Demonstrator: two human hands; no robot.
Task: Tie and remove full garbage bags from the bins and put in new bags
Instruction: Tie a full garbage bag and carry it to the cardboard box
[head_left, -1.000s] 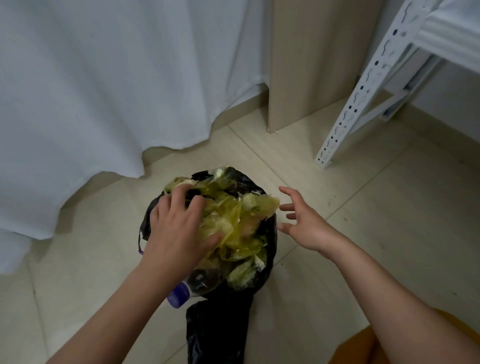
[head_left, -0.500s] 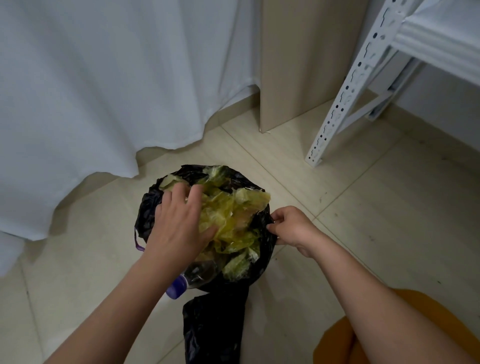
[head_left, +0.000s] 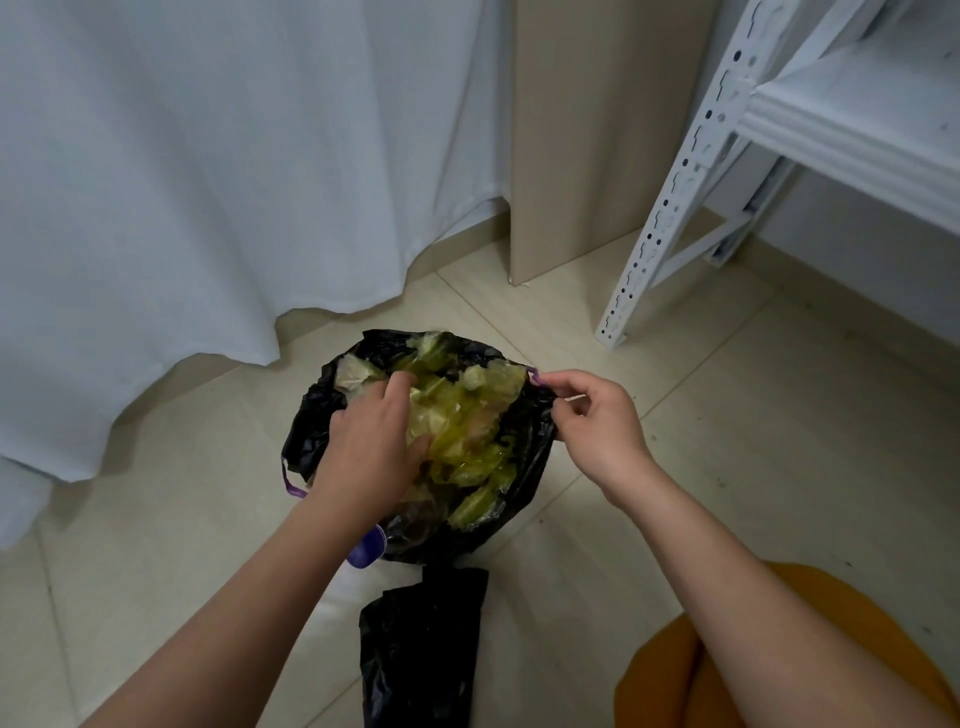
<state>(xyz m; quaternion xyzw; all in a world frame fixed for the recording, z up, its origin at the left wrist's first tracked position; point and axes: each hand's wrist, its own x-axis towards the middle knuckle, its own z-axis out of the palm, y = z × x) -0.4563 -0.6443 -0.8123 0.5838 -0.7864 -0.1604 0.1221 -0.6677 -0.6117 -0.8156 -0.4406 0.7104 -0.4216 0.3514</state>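
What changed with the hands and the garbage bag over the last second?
The right hand moved from open in the air beside the black garbage bag to its right rim, and now pinches the purple drawstring there, lifting it slightly. The left hand stayed pressed on the yellow-green trash in the bag. The folded spare black bag on the floor has not moved.

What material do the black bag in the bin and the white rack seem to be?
Black bag: thin glossy plastic film, judging by its crinkles and sheen; its purple drawstring looks like plastic tape. White rack: probably painted metal, with punched holes along its upright. The yellow-green waste seems to be translucent film.
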